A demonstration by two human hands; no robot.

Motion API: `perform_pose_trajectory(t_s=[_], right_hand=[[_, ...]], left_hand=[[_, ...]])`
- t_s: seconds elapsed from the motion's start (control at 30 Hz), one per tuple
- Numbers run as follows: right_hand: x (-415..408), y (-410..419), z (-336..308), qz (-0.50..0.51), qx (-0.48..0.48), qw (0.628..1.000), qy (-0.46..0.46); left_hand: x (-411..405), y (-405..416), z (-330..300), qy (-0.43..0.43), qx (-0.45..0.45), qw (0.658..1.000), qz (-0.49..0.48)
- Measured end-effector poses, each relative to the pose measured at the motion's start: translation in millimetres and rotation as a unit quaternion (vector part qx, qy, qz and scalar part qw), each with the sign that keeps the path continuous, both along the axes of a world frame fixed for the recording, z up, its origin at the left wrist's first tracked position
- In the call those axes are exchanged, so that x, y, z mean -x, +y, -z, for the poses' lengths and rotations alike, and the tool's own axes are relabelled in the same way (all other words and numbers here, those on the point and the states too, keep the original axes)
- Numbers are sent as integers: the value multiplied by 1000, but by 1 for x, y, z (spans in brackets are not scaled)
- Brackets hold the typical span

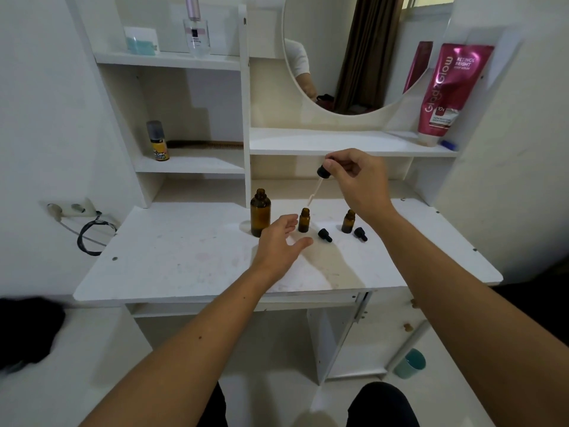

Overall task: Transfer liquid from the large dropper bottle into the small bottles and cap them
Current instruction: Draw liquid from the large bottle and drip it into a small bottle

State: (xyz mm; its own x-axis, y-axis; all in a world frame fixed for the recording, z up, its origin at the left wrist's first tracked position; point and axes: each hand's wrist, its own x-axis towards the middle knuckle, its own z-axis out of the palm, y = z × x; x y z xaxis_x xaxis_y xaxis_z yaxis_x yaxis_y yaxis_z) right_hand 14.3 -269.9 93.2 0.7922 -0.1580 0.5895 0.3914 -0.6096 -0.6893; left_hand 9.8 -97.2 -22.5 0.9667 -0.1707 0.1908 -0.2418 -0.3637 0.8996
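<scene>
Head view: our right hand [358,180] pinches the dropper [320,179], tip just above the nearer small bottle [304,220]; our left hand [281,240] spreads empty beside it. Outward, the large bottle [260,216], second small bottle [348,221] and both caps [325,235] stand open, so filling seems barely begun.

Dropper [317,184] above small bottle [304,220]

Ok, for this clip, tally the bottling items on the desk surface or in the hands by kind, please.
Large brown bottle: 1
Small brown bottles: 2
Loose black dropper caps on the desk: 2
Dropper held in the right hand, tip above the nearer small bottle: 1
Total: 6
</scene>
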Motion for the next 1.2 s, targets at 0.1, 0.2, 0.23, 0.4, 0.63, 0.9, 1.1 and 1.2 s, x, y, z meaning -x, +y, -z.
perform_pose_trajectory(t_s=[0.1, 0.2, 0.23, 0.4, 0.63, 0.9, 1.1, 1.2], right_hand=[[-3, -5, 5, 7, 8, 1000, 4], [-6, -5, 11, 7, 5, 1000, 9], [-8, -4, 12, 5, 1, 1000, 9], [-16, 0, 20, 1, 10, 1000, 8], [-23, 5, 37, -22, 35, 998, 57], [-29, 7, 46, -20, 42, 996, 73], [-30, 7, 48, -13, 38, 996, 76], [-31, 7, 48, -4, 37, 996, 75]], left_hand=[[-13, -8, 3, 2, -13, 1000, -3], [-24, -14, 4, 0, -5, 1000, -30], [-27, -15, 3, -1, -1, 999, -38], [-39, -19, 4, -6, -1, 999, -42], [-46, -17, 8, -40, -20, 998, -33], [-45, -17, 11, -58, -25, 998, -29], [-46, -17, 12, -63, -32, 997, -32], [-44, -17, 12, -61, -31, 997, -33]])
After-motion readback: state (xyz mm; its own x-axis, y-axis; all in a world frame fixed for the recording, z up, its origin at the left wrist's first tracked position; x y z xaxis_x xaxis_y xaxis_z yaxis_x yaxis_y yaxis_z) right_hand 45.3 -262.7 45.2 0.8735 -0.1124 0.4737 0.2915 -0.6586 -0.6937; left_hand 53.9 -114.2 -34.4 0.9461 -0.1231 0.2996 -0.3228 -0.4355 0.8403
